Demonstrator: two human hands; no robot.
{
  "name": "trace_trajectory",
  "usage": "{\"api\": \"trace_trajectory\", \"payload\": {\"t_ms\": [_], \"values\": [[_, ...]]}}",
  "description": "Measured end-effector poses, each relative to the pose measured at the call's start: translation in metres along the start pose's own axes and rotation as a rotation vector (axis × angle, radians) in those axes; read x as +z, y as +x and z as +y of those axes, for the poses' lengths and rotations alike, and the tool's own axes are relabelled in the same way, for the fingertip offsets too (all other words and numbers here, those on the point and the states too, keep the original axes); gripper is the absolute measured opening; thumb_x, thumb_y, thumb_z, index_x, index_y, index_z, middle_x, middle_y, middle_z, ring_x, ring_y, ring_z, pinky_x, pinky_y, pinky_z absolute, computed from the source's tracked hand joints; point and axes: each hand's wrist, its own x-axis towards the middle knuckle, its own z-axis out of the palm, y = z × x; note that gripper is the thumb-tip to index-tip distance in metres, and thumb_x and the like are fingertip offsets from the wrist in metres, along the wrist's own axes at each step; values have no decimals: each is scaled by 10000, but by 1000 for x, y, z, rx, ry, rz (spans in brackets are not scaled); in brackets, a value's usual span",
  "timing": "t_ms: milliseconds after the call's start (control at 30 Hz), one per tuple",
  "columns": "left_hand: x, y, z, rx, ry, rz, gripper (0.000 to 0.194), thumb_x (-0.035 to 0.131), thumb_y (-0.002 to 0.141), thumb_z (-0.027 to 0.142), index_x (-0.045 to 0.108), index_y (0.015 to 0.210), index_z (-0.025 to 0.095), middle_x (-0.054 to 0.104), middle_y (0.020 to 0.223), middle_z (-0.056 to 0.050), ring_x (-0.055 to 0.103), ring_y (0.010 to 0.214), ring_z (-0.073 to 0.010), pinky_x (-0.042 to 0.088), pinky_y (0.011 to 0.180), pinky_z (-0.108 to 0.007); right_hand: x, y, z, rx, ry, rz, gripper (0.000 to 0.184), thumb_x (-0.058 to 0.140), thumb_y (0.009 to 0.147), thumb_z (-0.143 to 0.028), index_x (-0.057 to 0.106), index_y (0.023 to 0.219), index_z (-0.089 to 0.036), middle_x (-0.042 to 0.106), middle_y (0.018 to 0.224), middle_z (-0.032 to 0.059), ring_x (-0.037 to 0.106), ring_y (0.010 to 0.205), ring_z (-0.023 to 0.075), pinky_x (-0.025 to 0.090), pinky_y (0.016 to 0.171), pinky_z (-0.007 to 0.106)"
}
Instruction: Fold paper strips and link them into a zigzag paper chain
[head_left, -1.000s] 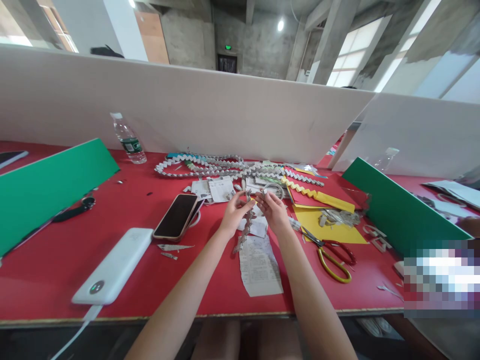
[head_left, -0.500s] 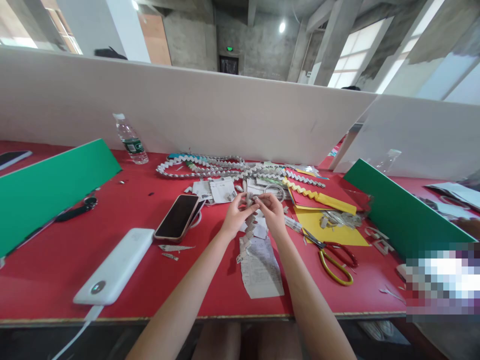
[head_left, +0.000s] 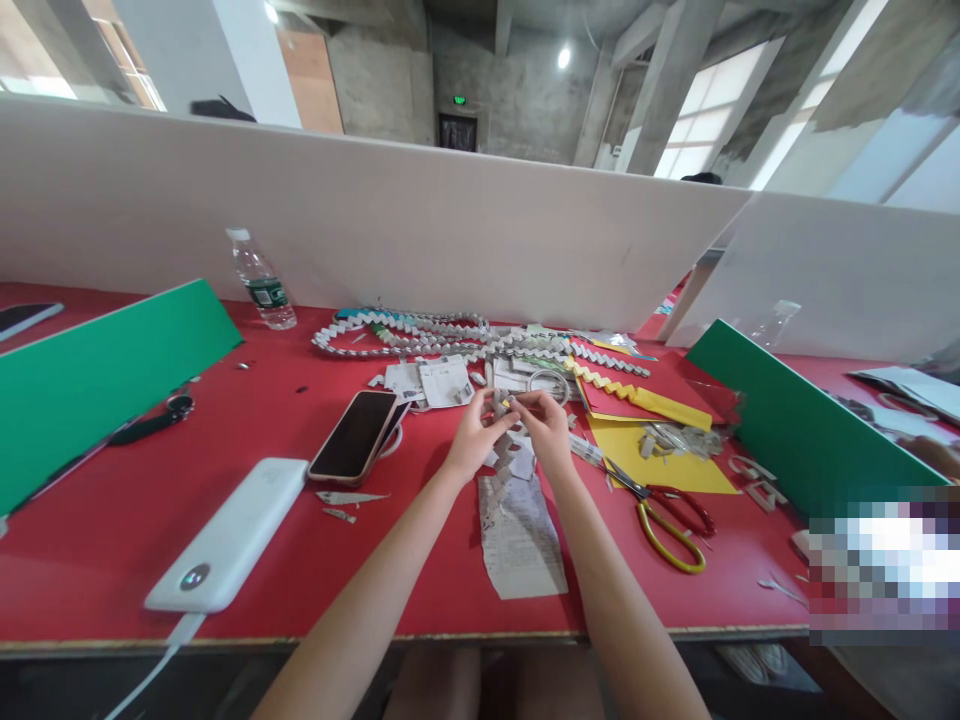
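Observation:
My left hand (head_left: 474, 436) and my right hand (head_left: 546, 425) meet over the middle of the table, fingers pinched on a folded paper chain (head_left: 504, 462). Its zigzag links hang down between my wrists, above a printed paper sheet (head_left: 525, 545). A small yellow spot shows at my fingertips; what it belongs to is too small to tell. Behind my hands lies a long grey-white zigzag chain (head_left: 352, 345) in loops. A yellow zigzag chain (head_left: 607, 383) with a wide yellow end rests to the right of them.
Scissors (head_left: 660, 505) with red and yellow handles lie right, by yellow paper (head_left: 690, 468). A phone (head_left: 356, 437) and a white power bank (head_left: 232, 535) lie left. A water bottle (head_left: 262, 285) stands at the back. Green boards (head_left: 112, 370) flank the space; a white partition (head_left: 450, 230) runs behind.
The yellow spot now shows at my fingertips. The hanging end of the paper chain has shifted slightly up and to the right. Both hands have stayed nearly in place.

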Motion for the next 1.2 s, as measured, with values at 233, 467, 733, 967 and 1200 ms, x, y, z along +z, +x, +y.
{"api": "trace_trajectory", "payload": {"t_ms": [233,467,733,967,1200], "values": [[2,0,-1,40,79,36,495,692,660,371,433,1056,225,519,978,-48,589,820,-190,546,504,-256,2,-1,0,-7,-25,22,191,639,709,-365,581,715,-183,580,667,-2,524,619,129,424,574,245],[1,-1,-1,86,133,36,442,657,697,360,451,1064,227,534,949,-35,579,797,-164,534,554,-248,2,-2,-3,-33,-52,16,152,627,715,-310,570,676,-174,563,633,-8,505,604,124,404,577,243],[1,2,1,188,251,31,413,667,695,327,520,1059,198,570,1020,-55,575,897,-186,530,715,-286,3,-1,4,15,9,54,171,627,696,-296,515,639,-180,517,612,-29,463,578,108,370,563,235],[-3,4,-1,231,286,30,372,629,735,299,556,1081,186,587,1071,-67,570,935,-190,509,768,-289,5,-2,2,8,1,93,191,624,690,-283,487,609,-178,479,579,-41,426,552,95,342,542,227],[-7,5,1,206,311,14,356,621,734,284,583,1069,173,611,1047,-75,591,873,-180,511,725,-275,2,-1,0,11,-30,22,172,630,689,-279,526,602,-172,531,579,-27,459,546,100,354,538,228]]}}
